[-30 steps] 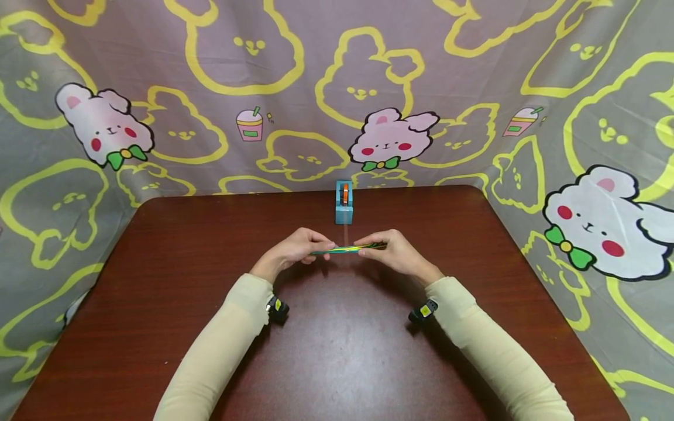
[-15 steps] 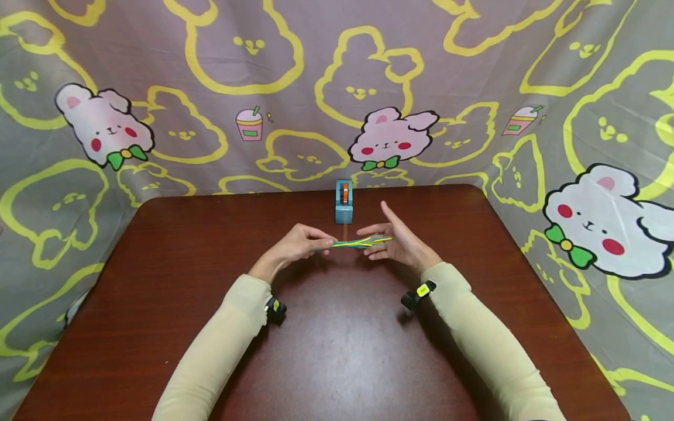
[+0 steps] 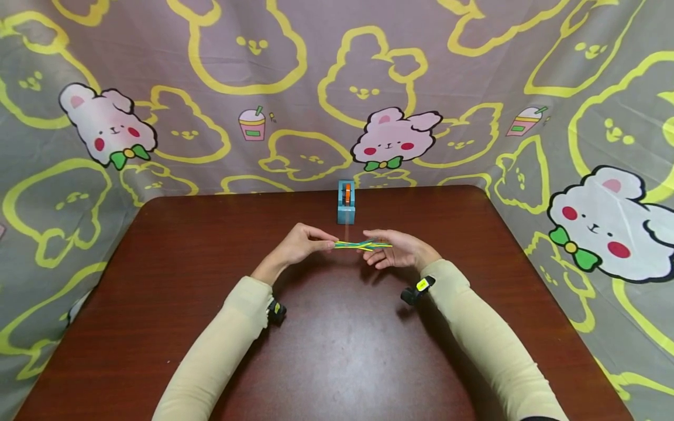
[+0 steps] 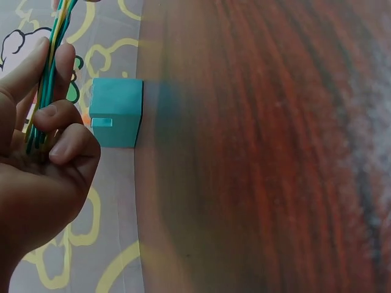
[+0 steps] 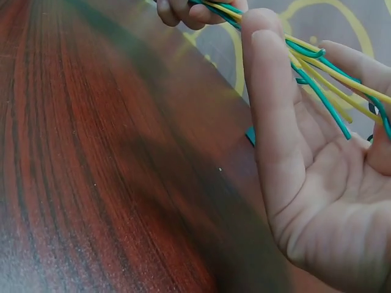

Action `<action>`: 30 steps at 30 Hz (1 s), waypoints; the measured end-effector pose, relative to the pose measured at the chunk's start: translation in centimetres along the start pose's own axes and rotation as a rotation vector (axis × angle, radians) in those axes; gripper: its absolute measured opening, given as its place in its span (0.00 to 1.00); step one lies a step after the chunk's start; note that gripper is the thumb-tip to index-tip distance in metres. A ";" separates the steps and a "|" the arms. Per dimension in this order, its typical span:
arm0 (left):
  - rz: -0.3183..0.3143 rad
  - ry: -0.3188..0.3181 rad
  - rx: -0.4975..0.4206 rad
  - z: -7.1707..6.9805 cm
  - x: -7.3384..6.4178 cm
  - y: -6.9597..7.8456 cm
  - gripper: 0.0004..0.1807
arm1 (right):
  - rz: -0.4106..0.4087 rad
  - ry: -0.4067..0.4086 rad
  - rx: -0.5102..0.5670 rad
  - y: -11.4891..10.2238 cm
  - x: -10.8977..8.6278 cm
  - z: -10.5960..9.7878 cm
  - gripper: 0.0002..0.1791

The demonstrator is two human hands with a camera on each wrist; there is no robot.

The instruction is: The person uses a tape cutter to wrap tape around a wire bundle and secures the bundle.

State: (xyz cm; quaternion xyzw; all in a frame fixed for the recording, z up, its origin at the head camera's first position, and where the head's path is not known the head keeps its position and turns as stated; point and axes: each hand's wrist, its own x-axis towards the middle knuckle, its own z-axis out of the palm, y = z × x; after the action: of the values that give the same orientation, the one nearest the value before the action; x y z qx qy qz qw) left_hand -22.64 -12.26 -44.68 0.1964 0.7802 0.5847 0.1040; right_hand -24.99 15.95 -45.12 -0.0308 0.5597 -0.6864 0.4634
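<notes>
Wires (image 3: pixel 360 245): yellow and green, in the air over the table (image 3: pixel 337 351), in front of the tape dispenser (image 3: pixel 346 215).
Left hand (image 3: pixel 301 242): thumb and fingers pinch the wires near one end.
Right hand (image 3: pixel 404 245): fingers apart and slightly bent around the other end, without grip; whether they touch, I cannot tell surely.
Loose ends (image 5: pixel 330 108): spread and crossing, so an uneven push from the palm could bend them or leave them unequal.
Danger of dropping: only the left pinch seems firm; if it weakens, wires could slip out and scatter.
Dispenser: near behind; a careless forward reach might knock it.
</notes>
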 end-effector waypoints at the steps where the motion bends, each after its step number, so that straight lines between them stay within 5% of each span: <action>1: 0.001 0.002 0.005 0.0 0.1 -0.1 0.08 | -0.003 0.005 -0.001 0.0 0.0 0.0 0.32; 18: -0.005 -0.002 0.022 0.1 0.0 0.3 0.10 | -0.106 0.119 -0.095 -0.4 -0.8 0.2 0.08; 30: -0.181 0.004 -0.102 -0.7 0.6 -0.7 0.28 | -0.186 0.161 -0.252 -0.8 -1.4 0.8 0.13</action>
State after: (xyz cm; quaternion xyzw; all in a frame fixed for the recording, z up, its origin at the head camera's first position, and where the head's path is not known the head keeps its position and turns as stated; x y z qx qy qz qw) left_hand -23.57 -12.73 -45.09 0.1183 0.7641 0.6125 0.1645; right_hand -24.25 16.23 -43.51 -0.0850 0.6714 -0.6509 0.3440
